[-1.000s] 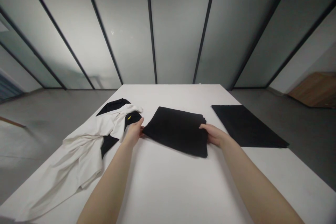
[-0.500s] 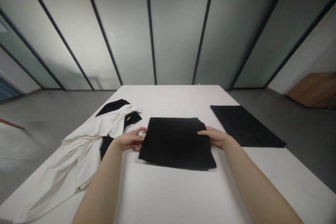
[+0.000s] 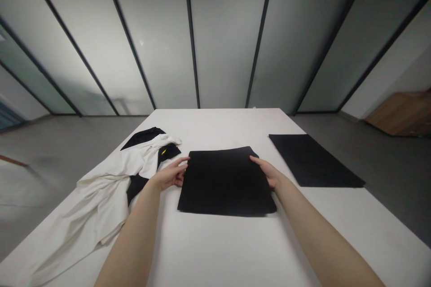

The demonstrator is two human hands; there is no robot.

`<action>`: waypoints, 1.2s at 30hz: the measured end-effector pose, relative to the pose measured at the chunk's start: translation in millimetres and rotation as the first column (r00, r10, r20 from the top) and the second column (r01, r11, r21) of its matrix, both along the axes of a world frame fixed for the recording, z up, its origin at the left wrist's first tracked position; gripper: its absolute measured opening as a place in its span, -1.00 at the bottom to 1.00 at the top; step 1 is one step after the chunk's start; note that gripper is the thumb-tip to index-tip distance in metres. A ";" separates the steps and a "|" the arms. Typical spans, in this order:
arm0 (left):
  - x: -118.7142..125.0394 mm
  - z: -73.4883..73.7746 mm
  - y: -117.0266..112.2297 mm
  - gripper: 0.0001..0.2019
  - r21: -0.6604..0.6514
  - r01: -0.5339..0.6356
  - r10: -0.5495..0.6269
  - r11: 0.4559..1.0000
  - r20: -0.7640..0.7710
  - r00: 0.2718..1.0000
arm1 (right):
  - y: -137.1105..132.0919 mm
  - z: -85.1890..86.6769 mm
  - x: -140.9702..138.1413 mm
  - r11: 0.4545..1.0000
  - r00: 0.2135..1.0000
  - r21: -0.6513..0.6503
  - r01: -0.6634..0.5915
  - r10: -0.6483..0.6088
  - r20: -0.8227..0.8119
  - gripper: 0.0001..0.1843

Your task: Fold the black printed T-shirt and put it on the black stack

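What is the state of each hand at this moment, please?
Left hand: open, at the edge of the black cloth.
Right hand: open, resting on the cloth.

Black cloth (image 3: 225,182) now squarer on the table

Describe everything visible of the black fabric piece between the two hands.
The matte black fabric piece lies flat and smooth on the white table. It is roughly rectangular with soft edges, and no marks show on it; whether it is folded cannot be told. The right hand rests on its right edge, and the left hand sits at its left edge, fingertips beside it.
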State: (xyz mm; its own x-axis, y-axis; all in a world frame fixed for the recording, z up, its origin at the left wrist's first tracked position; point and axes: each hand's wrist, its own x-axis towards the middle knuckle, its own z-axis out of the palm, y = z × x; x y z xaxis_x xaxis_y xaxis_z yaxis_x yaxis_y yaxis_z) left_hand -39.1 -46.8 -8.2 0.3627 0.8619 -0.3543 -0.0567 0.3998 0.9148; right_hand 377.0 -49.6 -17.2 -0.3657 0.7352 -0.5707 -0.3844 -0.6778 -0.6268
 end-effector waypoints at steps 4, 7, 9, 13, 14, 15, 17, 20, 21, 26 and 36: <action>-13.5 -6.3 5.3 -0.60 -0.039 0.002 0.004 0.999 0.154 0.988 | -2.6 -0.7 -7.1 0.994 0.994 -0.067 -0.087 0.091 0.054 -0.65; -21.8 -8.7 10.2 -0.60 -0.097 -0.016 0.046 0.995 0.315 0.948 | -4.5 1.2 -17.3 0.992 0.992 -0.075 -0.099 0.104 0.064 -0.65; -22.8 -9.5 12.6 -0.59 -0.113 -0.016 0.055 0.993 0.351 0.935 | -4.0 4.3 -24.9 0.995 0.995 -0.042 -0.092 0.093 0.035 -0.60; -19.2 -9.4 13.7 -0.61 -0.129 -0.031 0.074 0.991 0.344 0.936 | 8.9 16.8 -31.5 0.996 0.999 0.084 -0.026 0.024 0.029 -0.53; -18.5 -9.0 13.5 -0.61 -0.140 -0.040 0.086 0.989 0.339 0.937 | 15.0 22.3 -30.4 0.991 0.999 0.131 0.004 -0.009 0.037 -0.53; -18.2 -8.6 13.4 -0.60 -0.154 -0.049 0.099 0.987 0.334 0.937 | 22.2 29.2 -28.0 0.982 0.998 0.183 0.040 -0.049 0.049 -0.53; -18.2 -7.8 13.3 -0.59 -0.177 -0.069 0.125 0.982 0.325 0.938 | 38.3 48.1 -19.5 0.941 0.984 0.308 0.138 -0.165 0.063 -0.53; -18.4 -7.1 13.5 -0.58 -0.196 -0.098 0.157 0.976 0.312 0.937 | 61.9 87.3 4.4 0.783 0.916 0.527 0.331 -0.401 0.020 -0.53; -18.2 -6.9 13.6 -0.58 -0.199 -0.107 0.165 0.974 0.307 0.937 | 67.8 101.2 16.1 0.705 0.878 0.586 0.399 -0.477 -0.024 -0.54; -15.4 -5.6 12.9 -0.59 -0.193 -0.124 0.177 0.973 0.291 0.940 | 62.5 136.4 97.5 0.364 0.603 0.564 0.741 -0.730 -0.321 -0.52; -10.4 -7.6 14.9 -0.63 -0.202 -0.161 0.214 0.966 0.273 0.938 | -62.0 -5.1 184.2 0.327 0.350 0.371 0.869 -0.937 0.007 -0.57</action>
State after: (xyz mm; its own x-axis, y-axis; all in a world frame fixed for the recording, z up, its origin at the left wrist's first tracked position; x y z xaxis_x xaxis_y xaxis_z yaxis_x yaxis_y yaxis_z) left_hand -49.5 -31.9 -15.8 0.3098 0.8586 -0.4085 -0.3980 0.5073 0.7643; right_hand 561.2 -111.6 -22.2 0.7105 0.6541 -0.2596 -0.5043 0.2160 -0.8361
